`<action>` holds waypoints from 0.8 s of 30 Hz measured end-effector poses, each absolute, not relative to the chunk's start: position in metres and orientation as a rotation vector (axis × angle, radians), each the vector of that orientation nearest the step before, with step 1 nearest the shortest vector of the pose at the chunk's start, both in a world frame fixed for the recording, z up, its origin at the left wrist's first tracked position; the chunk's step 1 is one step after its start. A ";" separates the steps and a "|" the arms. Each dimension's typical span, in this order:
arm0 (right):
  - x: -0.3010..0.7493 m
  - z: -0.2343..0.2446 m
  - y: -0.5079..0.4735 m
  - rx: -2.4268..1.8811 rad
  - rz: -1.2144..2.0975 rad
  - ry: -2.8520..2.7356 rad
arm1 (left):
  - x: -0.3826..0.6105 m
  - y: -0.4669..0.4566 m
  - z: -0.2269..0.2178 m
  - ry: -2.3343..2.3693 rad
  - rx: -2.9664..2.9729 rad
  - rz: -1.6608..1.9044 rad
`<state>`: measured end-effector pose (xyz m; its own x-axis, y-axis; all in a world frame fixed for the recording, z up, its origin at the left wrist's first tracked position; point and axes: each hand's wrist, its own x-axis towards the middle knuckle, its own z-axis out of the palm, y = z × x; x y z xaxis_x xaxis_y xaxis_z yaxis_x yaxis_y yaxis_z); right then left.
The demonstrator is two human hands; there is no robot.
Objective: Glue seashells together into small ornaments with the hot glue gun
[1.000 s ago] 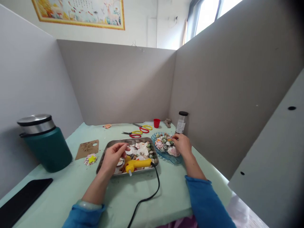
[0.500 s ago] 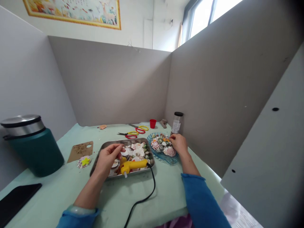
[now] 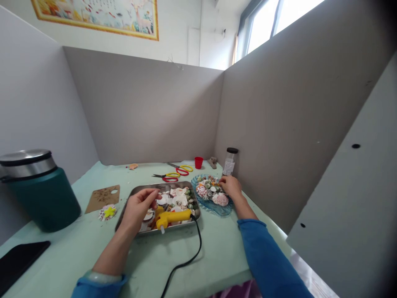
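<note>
My left hand [image 3: 138,207] hovers over the left part of a metal tray [image 3: 128,198] full of shells, its fingers pinched on a small white shell. A yellow glue gun [image 3: 172,217] lies across the tray's front, its black cord [image 3: 186,260] trailing toward me. My right hand [image 3: 231,186] rests on the right side of a blue glass dish [image 3: 217,207] heaped with coloured shells, fingers curled into the pile. What those fingers hold is hidden.
A teal jug with a steel lid [image 3: 37,190] stands at the left, a black phone [image 3: 18,258] near it. A brown card [image 3: 103,193], a shell flower [image 3: 108,212], two scissors [image 3: 175,171], a red cup [image 3: 198,162] and a bottle [image 3: 230,161] sit on the green cloth. Grey partitions enclose the table.
The view has shifted slightly; both hands keep their places, the left over the tray, the right in the dish, with small finger movements.
</note>
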<state>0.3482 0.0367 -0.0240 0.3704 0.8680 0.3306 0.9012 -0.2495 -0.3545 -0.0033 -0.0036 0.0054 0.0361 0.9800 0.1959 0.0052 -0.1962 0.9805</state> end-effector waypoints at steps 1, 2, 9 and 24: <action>0.348 -0.025 0.036 -2.151 -0.086 -1.529 | -0.003 -0.003 0.005 1.090 1.374 1.322; 0.349 -0.025 0.034 -2.148 -0.080 -1.531 | -0.004 -0.004 0.005 1.091 1.371 1.323; 0.354 -0.017 0.021 -2.055 -0.137 -1.464 | -0.004 -0.005 0.006 1.091 1.371 1.331; 0.216 0.030 -0.048 -1.197 0.394 -2.436 | -0.015 0.000 0.012 1.076 1.166 1.584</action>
<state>0.2164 -0.0477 0.0296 -0.5555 0.8006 0.2245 0.6891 0.5943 -0.4146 -0.0150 0.0004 0.0122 -0.1837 0.9581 0.2199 -0.1486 -0.2482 0.9572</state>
